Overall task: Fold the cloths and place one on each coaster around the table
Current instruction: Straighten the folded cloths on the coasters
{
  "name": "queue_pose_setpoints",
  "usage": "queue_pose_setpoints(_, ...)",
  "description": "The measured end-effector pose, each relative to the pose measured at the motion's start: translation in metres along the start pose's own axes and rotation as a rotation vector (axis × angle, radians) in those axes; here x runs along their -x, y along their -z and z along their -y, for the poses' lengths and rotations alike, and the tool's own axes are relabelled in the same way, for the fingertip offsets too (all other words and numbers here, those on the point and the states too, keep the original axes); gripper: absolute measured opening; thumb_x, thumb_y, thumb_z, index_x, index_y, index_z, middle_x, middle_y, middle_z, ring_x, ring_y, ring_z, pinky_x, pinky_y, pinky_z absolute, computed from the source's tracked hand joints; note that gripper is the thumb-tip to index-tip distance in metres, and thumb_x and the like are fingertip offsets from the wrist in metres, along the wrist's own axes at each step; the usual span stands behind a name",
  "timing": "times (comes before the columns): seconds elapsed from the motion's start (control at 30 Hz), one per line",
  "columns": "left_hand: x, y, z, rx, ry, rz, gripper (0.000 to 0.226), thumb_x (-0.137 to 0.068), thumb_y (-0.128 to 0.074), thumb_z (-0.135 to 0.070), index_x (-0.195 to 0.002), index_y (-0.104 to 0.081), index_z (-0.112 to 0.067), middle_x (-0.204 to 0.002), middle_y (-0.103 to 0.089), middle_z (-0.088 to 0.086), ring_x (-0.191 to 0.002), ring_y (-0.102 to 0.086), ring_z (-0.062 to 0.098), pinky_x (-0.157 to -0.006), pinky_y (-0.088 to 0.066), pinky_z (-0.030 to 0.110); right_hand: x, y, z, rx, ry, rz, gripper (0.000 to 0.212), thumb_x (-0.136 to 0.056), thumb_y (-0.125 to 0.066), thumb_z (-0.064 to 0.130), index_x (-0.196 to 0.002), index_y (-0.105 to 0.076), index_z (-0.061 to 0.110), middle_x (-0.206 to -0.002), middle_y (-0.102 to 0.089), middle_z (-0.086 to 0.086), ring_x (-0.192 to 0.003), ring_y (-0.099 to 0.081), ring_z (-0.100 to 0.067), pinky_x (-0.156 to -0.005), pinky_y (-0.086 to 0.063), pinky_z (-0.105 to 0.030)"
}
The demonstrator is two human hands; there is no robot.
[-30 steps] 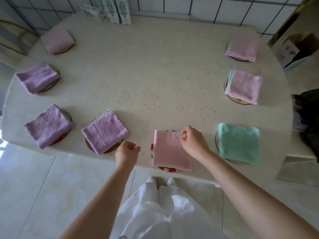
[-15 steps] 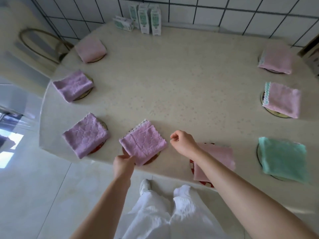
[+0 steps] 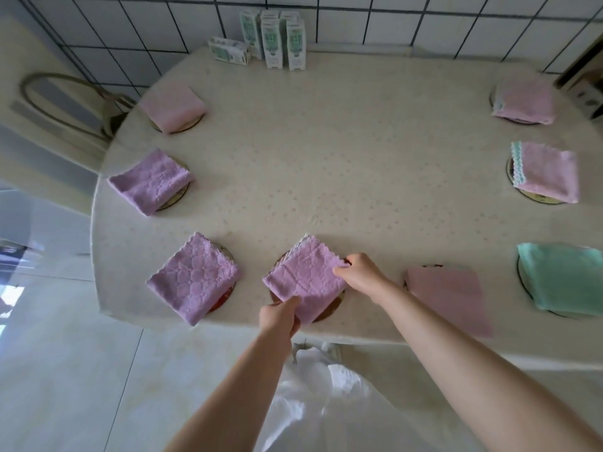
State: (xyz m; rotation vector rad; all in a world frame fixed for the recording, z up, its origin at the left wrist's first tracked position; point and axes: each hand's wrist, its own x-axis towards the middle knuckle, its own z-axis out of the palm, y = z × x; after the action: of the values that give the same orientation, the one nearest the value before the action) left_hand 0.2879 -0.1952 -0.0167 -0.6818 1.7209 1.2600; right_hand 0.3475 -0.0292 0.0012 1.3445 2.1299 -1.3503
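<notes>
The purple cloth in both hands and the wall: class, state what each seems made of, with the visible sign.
Purple cloth: likely soft microfibre or terry, matt; fuzzy pile, scalloped edge. Wall: probably glazed ceramic tile, smooth; white squares, dark grout lines.

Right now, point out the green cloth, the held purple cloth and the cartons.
green cloth (image 3: 561, 278): head view, middle of its top.
held purple cloth (image 3: 306, 275): head view, centre of top layer.
cartons (image 3: 272, 44): head view, one standing carton's front.
</notes>
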Motion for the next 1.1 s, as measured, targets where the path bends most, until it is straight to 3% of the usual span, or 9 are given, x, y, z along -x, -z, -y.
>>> queue_pose_setpoints(0.1, -0.003, 0.006, -0.004, -0.022, -0.032, 0.031, 0.017, -0.077, -0.074, -0.011, -0.074, -0.062, -0.001, -0.059, -0.048, 0.007, -0.058, -0.045, 0.020, -0.068, -0.041, 0.033, 0.002, 0.000, -0.004, -0.093, 0.013, -0.009, 0.025, -0.081, -0.059, 0.018, -0.066, -0.041, 0.015, -0.064, -0.037, 0.000, -0.059, -0.035, -0.015, -0.056, -0.023, -0.029)
queue_pose_setpoints(0.17, -0.003, 0.012, -0.010, -0.063, -0.117, 0.061, 0.011, -0.077, -0.072, -0.008, -0.077, -0.065, -0.001, -0.067, -0.057, 0.011, -0.065, -0.051, 0.023, -0.070, -0.049, 0.038, 0.007, 0.001, -0.008, -0.154, 0.024, -0.016, 0.009, -0.081, -0.060, 0.017, -0.080, -0.056, 0.009, -0.073, -0.051, -0.001, -0.064, -0.044, -0.014, -0.058, -0.031, -0.028)
queue_pose_setpoints(0.27, -0.004, 0.020, -0.021, -0.151, -0.259, 0.068, 0.006, -0.078, -0.068, -0.005, -0.083, -0.066, -0.007, -0.084, -0.066, 0.014, -0.078, -0.060, 0.027, -0.083, -0.054, 0.047, 0.018, -0.002, -0.013, -0.216, -0.003, -0.012, 0.014, -0.083, -0.062, 0.016, -0.096, -0.058, 0.013, -0.085, -0.059, 0.001, -0.072, -0.054, -0.012, -0.059, -0.041, -0.024)
queue_pose_setpoints(0.47, -0.009, 0.028, -0.032, -0.433, -0.465, -0.018, 0.013, -0.085, -0.064, -0.010, -0.096, -0.064, -0.015, -0.086, -0.066, 0.000, -0.076, -0.059, 0.016, -0.063, -0.047, 0.026, 0.033, -0.027, -0.032, -0.212, -0.057, -0.027, 0.012, -0.077, -0.066, 0.019, -0.085, -0.060, 0.011, -0.075, -0.063, -0.005, -0.068, -0.063, -0.023, -0.064, -0.056, -0.040)
queue_pose_setpoints(0.53, -0.014, 0.033, -0.029, -0.550, -0.502, -0.068, 0.016, -0.085, -0.064, -0.018, -0.101, -0.064, -0.017, -0.091, -0.069, 0.000, -0.079, -0.062, 0.017, -0.063, -0.047, 0.026, 0.037, -0.034, -0.035, -0.161, -0.048, -0.055, 0.010, -0.078, -0.065, 0.022, -0.079, -0.059, 0.015, -0.074, -0.064, -0.005, -0.069, -0.063, -0.025, -0.066, -0.054, -0.038)
queue_pose_setpoints(0.63, -0.018, 0.040, -0.022, -0.619, -0.493, -0.121, 0.021, -0.084, -0.065, -0.020, -0.105, -0.064, -0.017, -0.095, -0.069, 0.001, -0.080, -0.061, 0.019, -0.059, -0.043, 0.025, 0.039, -0.040, -0.037, -0.077, -0.037, -0.070, 0.010, -0.079, -0.061, 0.021, -0.078, -0.055, 0.014, -0.072, -0.062, -0.005, -0.064, -0.057, -0.022, -0.055, -0.043, -0.028)
queue_pose_setpoints(0.77, -0.019, 0.047, -0.012, -0.623, -0.457, -0.166, 0.028, -0.081, -0.069, -0.020, -0.108, -0.064, -0.014, -0.096, -0.069, 0.002, -0.085, -0.061, 0.022, -0.068, -0.045, 0.027, 0.037, -0.040, -0.040, 0.043, -0.012, -0.093, 0.013, -0.080, -0.060, 0.023, -0.082, -0.054, 0.011, -0.078, -0.060, -0.005, -0.070, -0.054, -0.021, -0.050, -0.035, -0.025)
queue_pose_setpoints(0.97, -0.017, 0.050, -0.003, -0.640, -0.479, -0.191, 0.023, -0.081, -0.066, -0.013, -0.104, -0.065, -0.011, -0.094, -0.068, 0.005, -0.084, -0.060, 0.022, -0.073, -0.048, 0.028, 0.035, -0.034, -0.033, 0.217, 0.109, -0.197, 0.019, -0.087, -0.055, 0.020, -0.104, -0.053, 0.012, -0.107, -0.054, -0.008, -0.090, -0.056, -0.026, -0.077, -0.048, -0.035)
queue_pose_setpoints(1.1, -0.016, 0.062, -0.004, -0.546, -0.502, -0.226, 0.019, -0.080, -0.065, -0.006, -0.099, -0.065, -0.010, -0.088, -0.065, 0.003, -0.081, -0.061, 0.024, -0.070, -0.049, 0.031, 0.033, -0.031, -0.004, 0.344, 0.247, -0.313, 0.027, -0.089, -0.054, 0.017, -0.116, -0.051, 0.013, -0.117, -0.051, -0.008, -0.103, -0.050, -0.028, -0.086, -0.046, -0.037)
